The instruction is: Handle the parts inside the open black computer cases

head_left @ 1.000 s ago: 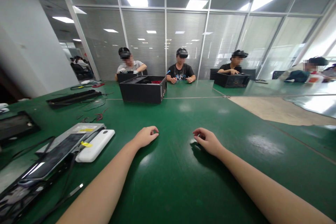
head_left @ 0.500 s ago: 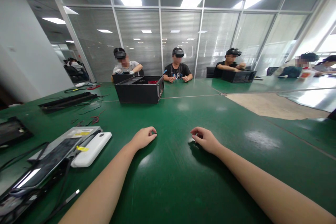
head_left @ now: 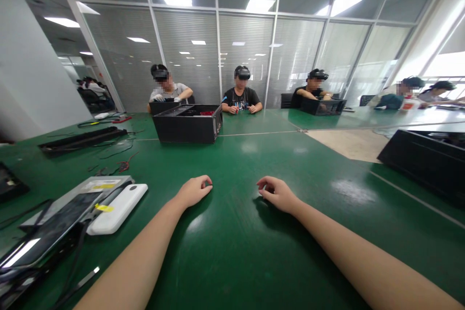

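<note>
My left hand (head_left: 195,190) rests low over the green table (head_left: 228,252), its fingers loosely curled and its thumb apart from them. Nothing is in it. Across a gap of bare tabletop, my right hand (head_left: 274,193) is held the same way, thumb and fingers apart, also with nothing in it. Nearest to my left hand lies a white power bank (head_left: 118,209) with a round dark spot near its far end. Beside it are a dark-screened phone (head_left: 61,223) and a grey metal box (head_left: 109,183) with a yellow label.
A black computer case (head_left: 187,126) stands ahead, another (head_left: 425,160) at right. Cables (head_left: 123,165) and a long black part (head_left: 83,140) lie on the left. Several people in headsets sit across the table, one (head_left: 241,94) straight ahead. A beige patch (head_left: 345,143) covers the right side.
The view has turned a little to the right, so the scene sits further left. A black computer case now shows at the right. My hands keep nearly the same pose.
</note>
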A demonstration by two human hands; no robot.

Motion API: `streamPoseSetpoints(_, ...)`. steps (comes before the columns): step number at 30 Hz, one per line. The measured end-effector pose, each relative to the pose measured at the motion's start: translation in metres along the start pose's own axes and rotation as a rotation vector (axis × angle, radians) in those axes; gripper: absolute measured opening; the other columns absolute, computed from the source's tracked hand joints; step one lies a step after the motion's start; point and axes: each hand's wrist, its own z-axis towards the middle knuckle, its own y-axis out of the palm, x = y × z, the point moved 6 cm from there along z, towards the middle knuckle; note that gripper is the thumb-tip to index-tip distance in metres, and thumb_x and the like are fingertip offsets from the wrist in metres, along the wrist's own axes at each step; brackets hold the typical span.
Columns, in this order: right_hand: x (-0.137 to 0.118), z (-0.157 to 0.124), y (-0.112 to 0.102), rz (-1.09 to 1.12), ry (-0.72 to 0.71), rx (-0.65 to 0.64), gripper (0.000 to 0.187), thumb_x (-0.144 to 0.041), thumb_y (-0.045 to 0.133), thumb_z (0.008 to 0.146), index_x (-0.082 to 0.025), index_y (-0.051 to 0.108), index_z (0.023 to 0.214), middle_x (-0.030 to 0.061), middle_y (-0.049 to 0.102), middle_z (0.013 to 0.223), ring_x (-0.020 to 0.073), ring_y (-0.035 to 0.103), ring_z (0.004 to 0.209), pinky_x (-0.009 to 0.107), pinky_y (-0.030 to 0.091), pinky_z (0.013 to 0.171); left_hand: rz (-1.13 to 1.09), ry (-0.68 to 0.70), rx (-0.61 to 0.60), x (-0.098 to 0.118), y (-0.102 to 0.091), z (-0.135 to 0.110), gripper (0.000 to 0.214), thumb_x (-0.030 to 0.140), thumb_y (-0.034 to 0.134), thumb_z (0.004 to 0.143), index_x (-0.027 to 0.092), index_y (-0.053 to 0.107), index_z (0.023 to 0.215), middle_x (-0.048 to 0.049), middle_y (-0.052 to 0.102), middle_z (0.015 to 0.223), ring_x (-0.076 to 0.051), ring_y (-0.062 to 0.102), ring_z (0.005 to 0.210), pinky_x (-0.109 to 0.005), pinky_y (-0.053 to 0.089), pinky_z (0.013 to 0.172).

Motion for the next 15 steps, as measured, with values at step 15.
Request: streamPoseSetpoints(15, -0.063, 0.043, -0.109, -0.754, 0.287, 0.422, 0.066, -0.043, 0.065, 0.073, -0.010, 0.047, 0.127, 0.0238, 0.048, 0.125, 0.0390, 0.042, 0.119, 0.054, 0.035, 0.094, 0.018, -0.008, -0.026, 0.001, -0.004, 0.002, 0.029, 0.043, 0.046, 0.085, 0.024, 0.062, 0.100, 0.0004, 0.061, 0.072, -0.015, 0.055, 0.066, -0.024, 0.031, 0.056)
